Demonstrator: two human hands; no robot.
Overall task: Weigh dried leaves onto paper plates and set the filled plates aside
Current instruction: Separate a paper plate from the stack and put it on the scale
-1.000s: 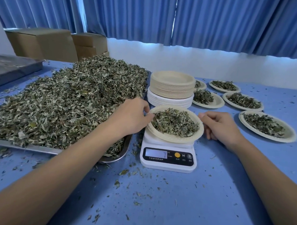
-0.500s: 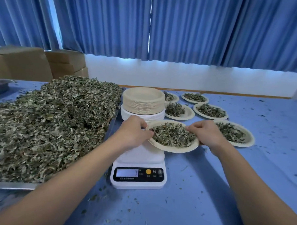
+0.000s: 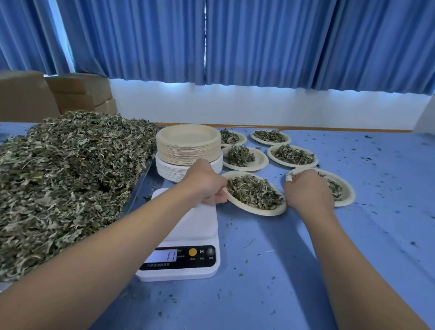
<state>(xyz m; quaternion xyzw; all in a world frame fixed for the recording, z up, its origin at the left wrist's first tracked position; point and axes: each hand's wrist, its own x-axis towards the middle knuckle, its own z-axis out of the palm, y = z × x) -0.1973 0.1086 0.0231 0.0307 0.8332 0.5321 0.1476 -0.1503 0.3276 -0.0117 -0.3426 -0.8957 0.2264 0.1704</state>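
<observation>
Toward the far edge of the table, in the head view, the filled plate is just right of the scale. The left hand and the right hand each have their grip closed on opposite rims. I judge the paper light and bendable and the dried leaves loose, so it is best held level by both rims.

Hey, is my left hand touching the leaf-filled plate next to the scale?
Touching. The head view shows the left hand curling its fingers round the left rim of the filled plate, gripping it.
</observation>
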